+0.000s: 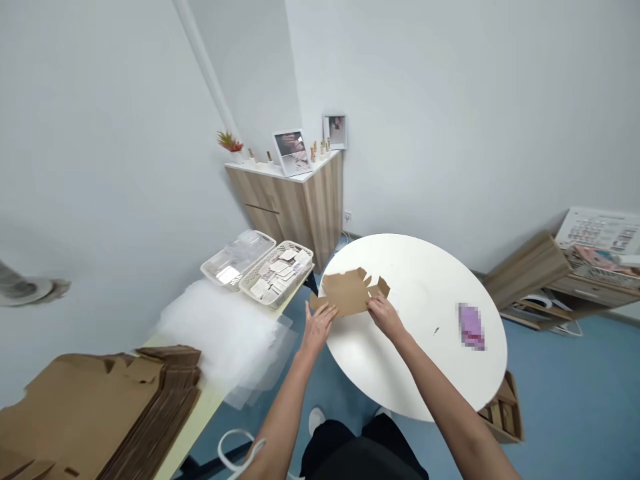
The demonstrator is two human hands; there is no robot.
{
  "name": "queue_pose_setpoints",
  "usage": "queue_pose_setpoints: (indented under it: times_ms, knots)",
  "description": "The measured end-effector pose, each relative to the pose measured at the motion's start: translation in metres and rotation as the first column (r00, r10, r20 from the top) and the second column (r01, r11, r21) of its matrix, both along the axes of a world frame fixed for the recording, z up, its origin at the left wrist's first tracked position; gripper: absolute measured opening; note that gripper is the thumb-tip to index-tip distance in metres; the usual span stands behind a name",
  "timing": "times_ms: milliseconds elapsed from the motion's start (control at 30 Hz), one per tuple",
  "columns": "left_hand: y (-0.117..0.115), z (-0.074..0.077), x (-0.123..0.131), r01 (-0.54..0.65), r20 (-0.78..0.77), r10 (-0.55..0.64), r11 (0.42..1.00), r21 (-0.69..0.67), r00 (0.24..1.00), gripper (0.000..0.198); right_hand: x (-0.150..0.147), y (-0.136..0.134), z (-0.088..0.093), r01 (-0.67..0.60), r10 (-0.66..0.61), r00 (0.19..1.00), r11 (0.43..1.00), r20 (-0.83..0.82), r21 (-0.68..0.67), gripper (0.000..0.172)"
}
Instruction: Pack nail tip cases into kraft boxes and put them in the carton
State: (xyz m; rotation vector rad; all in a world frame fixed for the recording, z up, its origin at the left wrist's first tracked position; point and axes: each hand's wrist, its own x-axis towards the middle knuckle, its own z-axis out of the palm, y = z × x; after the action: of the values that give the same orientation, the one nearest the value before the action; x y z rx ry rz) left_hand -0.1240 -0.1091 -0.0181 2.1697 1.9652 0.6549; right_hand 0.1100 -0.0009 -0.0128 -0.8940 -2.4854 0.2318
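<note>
A flat brown cardboard box blank [346,293], with some flaps bent up, is held over the left edge of the round white table [425,280]. My left hand [319,323] grips its near left flap, fingers lying over the cardboard. At the near right corner, my right hand [384,315] pinches a side flap, its fingertips partly hidden by the board.
On the left, a side table [193,427] bears a stack of flat cardboard blanks [100,407], clear plastic bags [215,327] and two white baskets [277,273]. A pixelated purple item [471,327] lies on the round table. A box of cardboard pieces [505,410] stands on the floor.
</note>
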Motion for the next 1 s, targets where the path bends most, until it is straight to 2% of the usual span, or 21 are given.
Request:
queue_pose_setpoints:
  times_ms: [100,200,300,433,567,733,900,1000]
  knots:
    - [0.002,-0.036,0.028,0.043,0.02,-0.041,0.996,-0.08,0.999,0.043,0.032,-0.011,-0.036,0.04,-0.039,0.999,0.998,0.028,-0.052,0.03]
    - [-0.002,-0.062,0.047,0.066,0.023,-0.063,0.989,-0.133,0.998,0.04,0.054,-0.025,-0.066,0.06,-0.051,0.995,0.992,0.081,-0.108,0.029]
    - [-0.008,-0.076,0.059,0.056,0.009,-0.055,0.982,-0.181,0.998,0.037,0.066,-0.039,-0.086,0.061,-0.042,0.991,0.986,0.124,-0.157,0.025]
    - [-0.017,-0.085,0.067,0.063,-0.019,-0.069,0.977,-0.206,0.997,0.03,0.068,-0.057,-0.102,0.111,-0.078,0.981,0.978,0.179,-0.177,0.02]
    - [-0.021,-0.092,0.074,0.123,-0.016,-0.129,0.97,-0.209,0.991,0.025,0.061,-0.071,-0.111,0.201,-0.154,0.958,0.962,0.24,-0.185,0.023]
    - [-0.021,-0.103,0.093,0.217,0.09,-0.2,0.945,-0.244,0.976,0.03,0.054,-0.075,-0.112,0.206,-0.12,0.938,0.948,0.325,-0.242,0.029]
    - [-0.014,-0.111,0.111,0.158,0.143,-0.128,0.962,-0.222,0.981,0.028,0.048,-0.062,-0.104,0.201,-0.051,0.923,0.91,0.382,-0.363,0.02]
    - [-0.008,-0.112,0.113,0.128,0.15,-0.092,0.96,-0.25,0.984,0.024,0.042,-0.049,-0.096,0.243,-0.073,0.926,0.866,0.371,-0.436,0.016]
